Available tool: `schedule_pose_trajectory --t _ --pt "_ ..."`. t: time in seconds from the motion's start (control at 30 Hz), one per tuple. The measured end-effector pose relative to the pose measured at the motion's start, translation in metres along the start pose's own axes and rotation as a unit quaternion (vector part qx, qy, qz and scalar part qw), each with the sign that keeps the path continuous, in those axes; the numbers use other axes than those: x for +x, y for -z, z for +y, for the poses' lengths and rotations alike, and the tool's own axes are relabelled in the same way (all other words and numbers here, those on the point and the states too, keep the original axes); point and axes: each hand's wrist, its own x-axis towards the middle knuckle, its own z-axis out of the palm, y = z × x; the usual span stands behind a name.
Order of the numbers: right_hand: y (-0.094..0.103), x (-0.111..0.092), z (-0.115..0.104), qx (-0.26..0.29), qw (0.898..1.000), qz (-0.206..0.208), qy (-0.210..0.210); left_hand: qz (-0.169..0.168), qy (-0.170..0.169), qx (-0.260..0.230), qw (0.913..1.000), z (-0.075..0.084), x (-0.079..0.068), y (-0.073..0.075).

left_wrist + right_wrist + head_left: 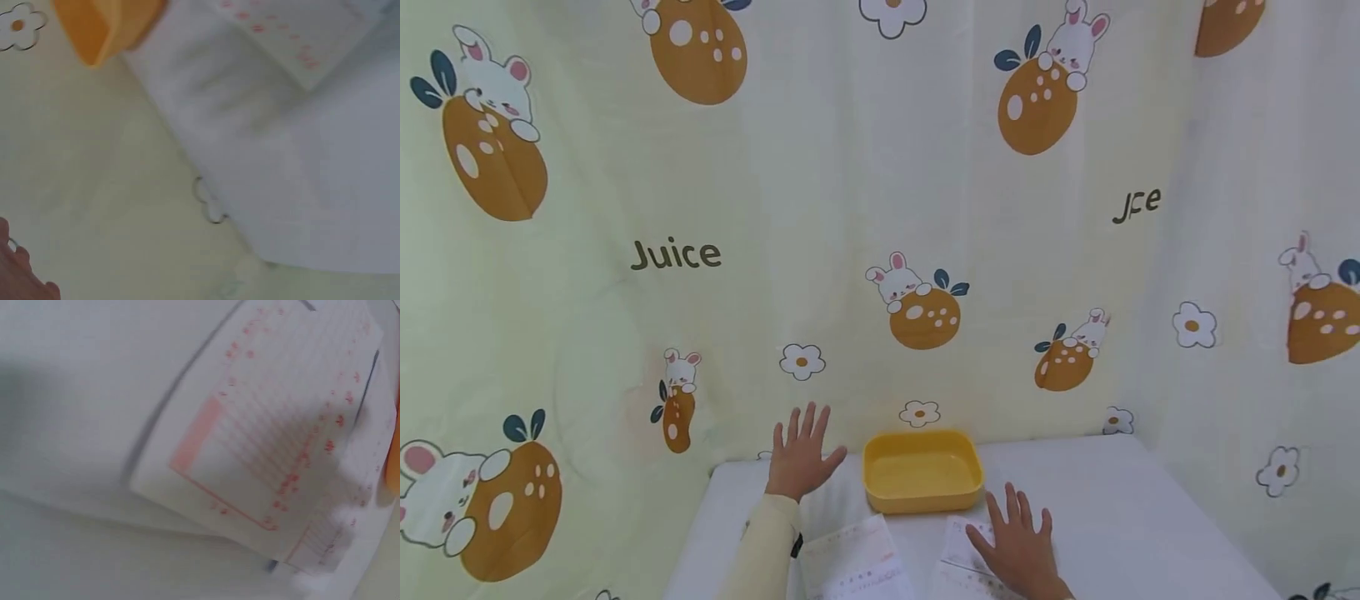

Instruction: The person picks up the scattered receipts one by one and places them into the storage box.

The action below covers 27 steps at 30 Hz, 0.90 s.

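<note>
In the head view, my left grip (801, 462) is showing fingers and thumb spread, pinching nothing, just left of the yellow tray (921, 503). My right grip (1018, 546) is also lying spread, with nothing in it, partly covering the right-side papers (958, 546); whether I am touching them, I cannot tell. The tray is sitting upright near the far edge of the white tabletop (1112, 500), with the patterned curtain (850, 167) hanging behind. A left-side sheet (853, 567) is lying in front of the tray, on my side of it. The tray is looking light, fairly stiff and smooth, maybe a little slippery, so I am favouring its rim, at two opposite sides, for taking hold. The papers are looking thin, limp and easy to crease, so I am judging a loose corner or edge the safest place to pinch.

In the left wrist view, only some fingers of my left grip are showing at the lower left. A printed sheet's corner is reaching in from the top, and the tray is peeking in at upper left.

In the right wrist view, my right grip is not appearing. Printed papers are lying blurred under a shadow, and the tray's edge is showing at far right.
</note>
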Motion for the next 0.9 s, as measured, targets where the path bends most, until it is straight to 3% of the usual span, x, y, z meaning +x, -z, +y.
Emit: schedule_pose_trajectory --t 0.1,0.2,0.33,0.53,0.67,0.8,0.9 --pt "-0.016 -0.007 -0.004 -0.008 0.999 -0.030 -0.027 -0.012 0.013 -0.008 0.9998 -0.002 0.010 0.012" --pt "-0.028 -0.016 -0.003 -0.022 0.997 -0.059 -0.052 -0.013 0.008 -0.015 0.9998 -0.005 0.013 0.006" --pt "-0.037 -0.027 0.003 -0.005 0.994 -0.082 -0.075 -0.010 0.002 -0.023 0.9997 -0.014 0.001 -0.026" --pt "-0.040 -0.030 0.011 0.005 0.990 -0.100 -0.104 -0.031 -0.007 -0.040 0.9987 -0.026 -0.027 -0.077" --pt "-0.041 -0.027 0.013 0.012 0.987 -0.111 -0.113 -0.074 0.012 -0.049 0.9960 -0.021 -0.040 -0.093" --pt "-0.045 -0.026 0.018 0.031 0.988 -0.105 -0.113 -0.139 0.046 -0.054 0.9878 -0.007 -0.046 -0.094" --pt "-0.049 -0.023 0.025 0.047 0.986 -0.107 -0.116 -0.161 0.059 -0.070 0.9827 0.002 -0.045 -0.094"
